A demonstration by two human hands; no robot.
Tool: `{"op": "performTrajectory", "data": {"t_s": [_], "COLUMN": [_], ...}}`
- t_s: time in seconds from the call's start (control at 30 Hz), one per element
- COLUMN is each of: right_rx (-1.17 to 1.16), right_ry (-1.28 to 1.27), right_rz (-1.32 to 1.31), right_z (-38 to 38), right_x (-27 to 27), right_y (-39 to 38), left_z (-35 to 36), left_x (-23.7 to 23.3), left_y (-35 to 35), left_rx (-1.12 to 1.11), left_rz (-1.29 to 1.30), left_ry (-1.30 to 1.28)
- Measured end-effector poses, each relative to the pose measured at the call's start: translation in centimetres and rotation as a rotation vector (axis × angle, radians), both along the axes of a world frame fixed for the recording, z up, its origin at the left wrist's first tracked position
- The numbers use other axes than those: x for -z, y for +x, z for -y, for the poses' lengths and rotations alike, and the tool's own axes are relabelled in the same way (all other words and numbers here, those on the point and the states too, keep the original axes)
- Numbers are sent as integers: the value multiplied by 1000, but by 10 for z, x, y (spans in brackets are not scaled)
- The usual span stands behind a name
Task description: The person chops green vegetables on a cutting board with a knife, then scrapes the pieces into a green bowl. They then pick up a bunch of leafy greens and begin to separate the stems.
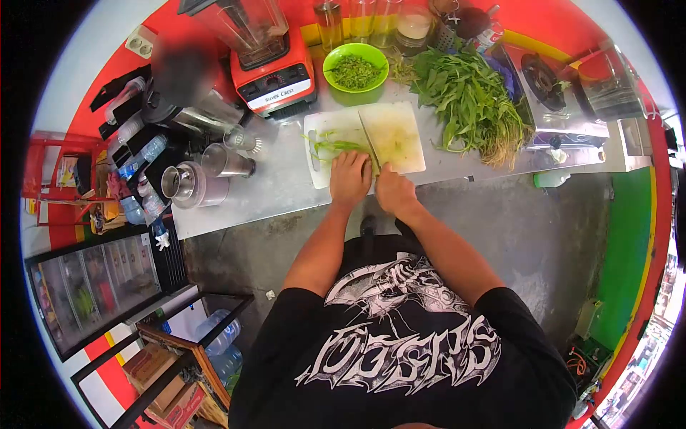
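Note:
A white cutting board (404,123) lies on the metal counter. My right hand (395,191) is closed around the handle of a knife (369,136), whose blade points away from me across the board. Just left of the blade, my left hand (350,177) presses its bent fingers onto some green leafy stems (330,145). The fingertips sit close to the knife, and part of the stems is hidden under them. Behind the board stands a bright green bowl (354,94) holding chopped greens (354,72). To the right lies a large bunch of leafy greens (468,100) with its roots toward me.
A red blender (275,89) stands behind the board to the left. Metal cups (227,160) and a steel-topped container (194,184) are at the counter's left end. Glasses (362,21) line the back wall. A stove (547,82) is at the right.

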State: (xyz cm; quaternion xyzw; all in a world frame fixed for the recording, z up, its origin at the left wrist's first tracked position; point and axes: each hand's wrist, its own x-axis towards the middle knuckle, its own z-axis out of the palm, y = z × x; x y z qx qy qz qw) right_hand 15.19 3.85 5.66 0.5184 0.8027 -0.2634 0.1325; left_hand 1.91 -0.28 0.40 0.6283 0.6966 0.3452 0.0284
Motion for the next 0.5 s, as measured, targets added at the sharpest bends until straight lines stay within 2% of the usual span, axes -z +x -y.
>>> {"op": "performTrajectory", "data": {"t_s": [0.27, 0.5], "right_rx": [-60, 51], "right_ry": [68, 10], "right_rz": [-53, -80], "right_z": [-7, 1], "right_x": [7, 7], "right_y": [0, -4], "left_z": [0, 0], "left_x": [1, 0], "left_y": [1, 0], "left_rx": [-11, -4], "left_rz": [-8, 10], "left_ry": [-7, -49]}}
